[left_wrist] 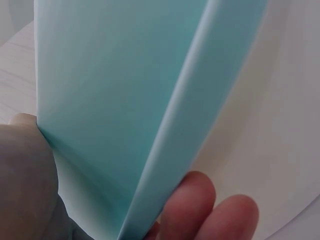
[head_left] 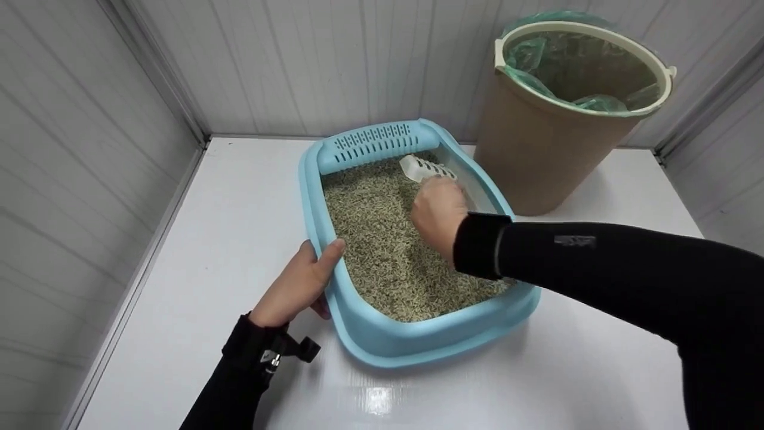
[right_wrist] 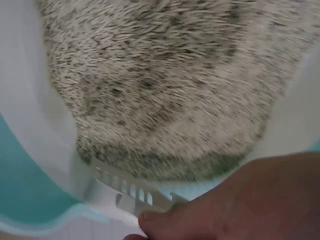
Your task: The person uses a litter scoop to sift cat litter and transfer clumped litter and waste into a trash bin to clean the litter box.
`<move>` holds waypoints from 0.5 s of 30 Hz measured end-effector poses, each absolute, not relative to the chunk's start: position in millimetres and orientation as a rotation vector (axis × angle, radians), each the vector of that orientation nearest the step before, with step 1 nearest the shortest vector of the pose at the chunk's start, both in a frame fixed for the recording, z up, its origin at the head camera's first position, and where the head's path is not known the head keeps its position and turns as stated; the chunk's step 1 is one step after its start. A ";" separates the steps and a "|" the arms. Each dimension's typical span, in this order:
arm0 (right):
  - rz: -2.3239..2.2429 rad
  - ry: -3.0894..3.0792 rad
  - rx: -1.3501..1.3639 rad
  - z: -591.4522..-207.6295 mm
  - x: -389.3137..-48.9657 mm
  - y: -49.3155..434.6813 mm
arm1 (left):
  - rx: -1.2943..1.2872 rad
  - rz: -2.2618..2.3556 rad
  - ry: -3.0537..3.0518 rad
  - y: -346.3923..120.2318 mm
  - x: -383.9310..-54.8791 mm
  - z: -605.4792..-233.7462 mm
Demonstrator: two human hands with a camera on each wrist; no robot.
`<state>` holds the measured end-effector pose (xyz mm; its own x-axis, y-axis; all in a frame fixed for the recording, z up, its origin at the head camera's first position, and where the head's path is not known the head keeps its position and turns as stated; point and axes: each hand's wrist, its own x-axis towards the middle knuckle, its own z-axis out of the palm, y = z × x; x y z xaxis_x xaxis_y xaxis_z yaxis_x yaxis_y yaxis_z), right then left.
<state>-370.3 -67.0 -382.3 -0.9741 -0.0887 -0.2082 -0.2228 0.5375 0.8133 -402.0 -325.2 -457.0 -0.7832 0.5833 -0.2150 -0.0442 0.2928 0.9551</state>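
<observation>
A light blue litter box (head_left: pixel 412 337), filled with pale greenish-brown pellet litter (head_left: pixel 376 239), stands on the white surface. My left hand (head_left: pixel 295 283) grips its left side, thumb over the rim and fingers under the outer edge. In the left wrist view fingertips (left_wrist: pixel 187 200) touch the blue wall's lower edge (left_wrist: pixel 165 130). Over the litter, my right hand (head_left: pixel 440 212) holds a white slotted litter scoop (head_left: pixel 422 168) near the box's far right wall. The right wrist view shows my thumb (right_wrist: pixel 170 222) on the scoop (right_wrist: pixel 125 187); the rest of the grip is mostly hidden.
Behind the box on the right stands a tall brown trash bin (head_left: pixel 537 155) with a cream rim and a green bag liner (head_left: pixel 531 57). Grey panelled walls (head_left: pixel 298 65) enclose the white surface (head_left: pixel 239 197) at the back and both sides.
</observation>
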 end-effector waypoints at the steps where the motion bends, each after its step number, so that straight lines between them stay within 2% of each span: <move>1: 1.360 2.579 -0.223 -388.0 -377.2 -70.8 | 0.471 1.523 2.031 -325.2 -401.6 -457.7; 4: 1.189 2.483 -0.075 -402.9 -395.1 -76.6 | 0.468 1.522 2.042 -324.8 -401.5 -459.5; 9: 1.158 2.522 0.098 -425.4 -419.8 -75.5 | 0.511 1.520 2.041 -323.0 -402.8 -458.0; 15: 1.157 2.532 0.065 -448.2 -435.9 -79.6 | 0.499 1.514 2.058 -323.2 -400.5 -457.8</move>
